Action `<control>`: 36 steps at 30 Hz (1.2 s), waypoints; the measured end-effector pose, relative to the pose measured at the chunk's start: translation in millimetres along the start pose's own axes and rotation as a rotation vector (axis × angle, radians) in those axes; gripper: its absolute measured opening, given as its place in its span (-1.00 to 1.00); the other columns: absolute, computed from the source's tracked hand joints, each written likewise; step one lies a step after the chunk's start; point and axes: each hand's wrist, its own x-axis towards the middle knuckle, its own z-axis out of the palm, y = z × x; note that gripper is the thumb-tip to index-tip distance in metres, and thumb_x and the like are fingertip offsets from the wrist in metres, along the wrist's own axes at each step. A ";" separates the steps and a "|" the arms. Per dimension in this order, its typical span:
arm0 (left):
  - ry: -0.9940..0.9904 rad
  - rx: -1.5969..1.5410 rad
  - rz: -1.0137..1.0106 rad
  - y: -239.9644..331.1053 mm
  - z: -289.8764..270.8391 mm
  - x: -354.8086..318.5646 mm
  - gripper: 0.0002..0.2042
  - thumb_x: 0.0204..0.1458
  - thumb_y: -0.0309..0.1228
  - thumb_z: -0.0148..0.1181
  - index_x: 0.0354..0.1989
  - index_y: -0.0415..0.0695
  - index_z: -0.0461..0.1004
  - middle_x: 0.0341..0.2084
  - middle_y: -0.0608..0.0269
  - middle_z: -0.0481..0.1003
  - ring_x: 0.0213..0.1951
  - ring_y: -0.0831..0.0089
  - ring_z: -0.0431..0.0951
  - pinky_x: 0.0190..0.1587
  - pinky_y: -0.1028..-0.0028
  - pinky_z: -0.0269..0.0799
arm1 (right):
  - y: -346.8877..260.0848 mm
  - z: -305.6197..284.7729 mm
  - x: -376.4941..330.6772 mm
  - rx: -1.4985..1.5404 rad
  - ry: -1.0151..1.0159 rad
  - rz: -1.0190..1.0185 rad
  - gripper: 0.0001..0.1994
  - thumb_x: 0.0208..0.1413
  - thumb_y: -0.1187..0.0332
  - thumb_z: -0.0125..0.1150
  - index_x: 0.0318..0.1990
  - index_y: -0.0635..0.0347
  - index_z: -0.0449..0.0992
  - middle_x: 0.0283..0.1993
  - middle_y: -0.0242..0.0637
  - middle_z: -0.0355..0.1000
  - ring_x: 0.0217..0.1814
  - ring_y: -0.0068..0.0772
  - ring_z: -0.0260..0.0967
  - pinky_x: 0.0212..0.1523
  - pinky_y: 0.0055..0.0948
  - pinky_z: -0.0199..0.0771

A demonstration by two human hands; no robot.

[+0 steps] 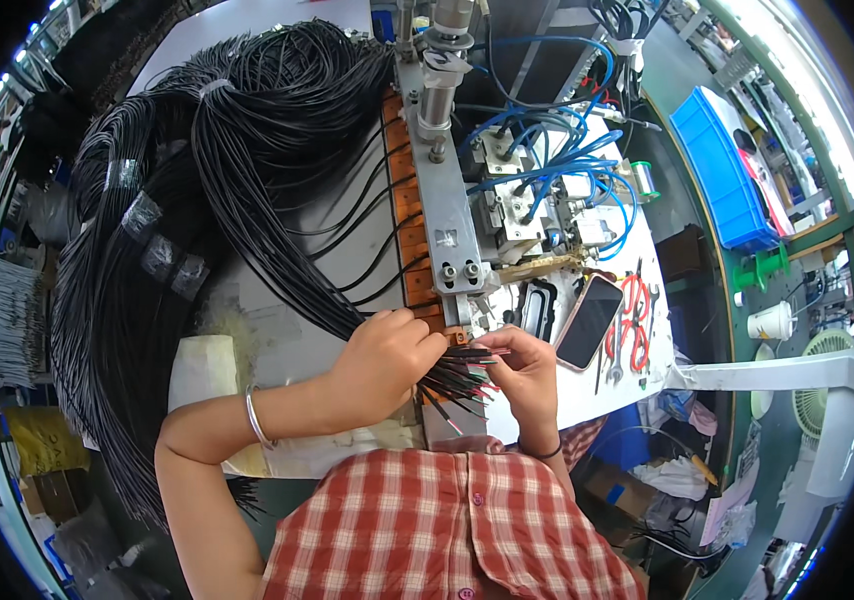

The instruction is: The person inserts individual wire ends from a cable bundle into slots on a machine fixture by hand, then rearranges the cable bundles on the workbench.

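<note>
My left hand (387, 358) is closed around a thick bundle of black cables (292, 285) near the front of the bench. Out of that fist fan the cut cable ends (450, 388), some showing red and pale inner wires. Beside them, my right hand (527, 372) has thumb and forefinger pinched at the tip of a cable, by a small orange block (459, 337). Further back, single cables run into a row of orange blocks (410, 215) along a long metal bar (439, 205).
A large heap of black cables (287, 70) covers the bench's left side. Right of the bar stand pneumatic parts with blue hoses (547, 165), a phone (590, 322), red-handled scissors (635, 310) and a solder spool (644, 180). A blue crate (722, 165) is further right.
</note>
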 end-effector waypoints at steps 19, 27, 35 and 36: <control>-0.026 0.008 -0.002 1.2 -9.9 3.6 -0.84 -0.38 -0.55 0.16 -0.54 -0.19 0.35 -0.60 0.21 0.30 -0.42 0.25 0.29 -0.35 0.33 0.21 | -3.5 -3.0 1.0 0.275 -0.098 0.181 -0.93 -0.01 0.54 0.20 -0.36 0.36 0.49 -0.56 -0.42 0.41 -0.67 -0.76 0.22 -0.69 -0.75 0.17; -0.001 -0.011 0.078 0.6 -2.4 3.6 -0.85 -0.36 -0.50 0.19 -0.58 -0.16 0.34 -0.62 0.24 0.30 -0.42 0.26 0.30 -0.33 0.33 0.18 | 7.3 -4.9 4.7 0.084 0.024 0.122 -0.93 0.04 0.49 0.17 -0.40 0.32 0.46 -0.61 -0.45 0.36 -0.68 -0.74 0.21 -0.69 -0.74 0.20; 0.027 0.024 0.007 -1.2 -4.8 2.0 -0.82 -0.42 -0.59 0.11 -0.56 -0.17 0.29 -0.61 0.24 0.32 -0.39 0.25 0.32 -0.32 0.36 0.19 | 15.1 -3.5 9.2 0.086 0.005 0.219 -0.90 0.10 0.45 0.10 -0.42 0.26 0.38 -0.62 -0.48 0.30 -0.67 -0.75 0.15 -0.71 -0.72 0.12; 0.025 0.024 0.007 -1.5 -3.8 1.0 -0.82 -0.42 -0.59 0.11 -0.56 -0.17 0.29 -0.61 0.24 0.32 -0.39 0.25 0.32 -0.32 0.36 0.19 | 16.0 -3.9 9.4 0.110 -0.036 0.268 -0.90 0.11 0.45 0.08 -0.42 0.25 0.37 -0.61 -0.48 0.28 -0.66 -0.75 0.13 -0.71 -0.71 0.12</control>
